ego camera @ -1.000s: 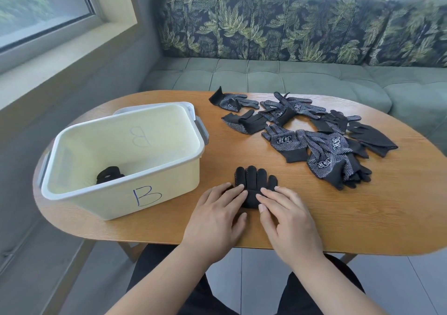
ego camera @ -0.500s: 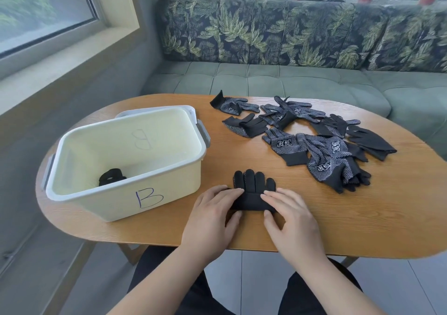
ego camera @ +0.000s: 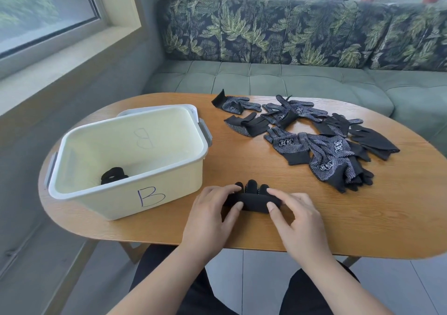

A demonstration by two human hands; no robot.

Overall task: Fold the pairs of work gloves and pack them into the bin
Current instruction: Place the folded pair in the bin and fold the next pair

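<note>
A black glove pair lies near the table's front edge, its cuff end rolled up over the palm while the fingertips still poke out behind. My left hand pinches the roll's left end between thumb and fingers. My right hand pinches its right end the same way. To the left stands a cream bin marked B, with one folded black pair on its floor. Several loose dotted black gloves are strewn across the far right of the table.
The oval wooden table has bare wood to the right of my hands. A lid shows behind the bin. A green bench with leaf-print cushions runs behind the table, a window sill on the left.
The glove lay flat under both hands a second ago. Both hands have since rolled its near end forward over itself, so less of the fingers shows.
</note>
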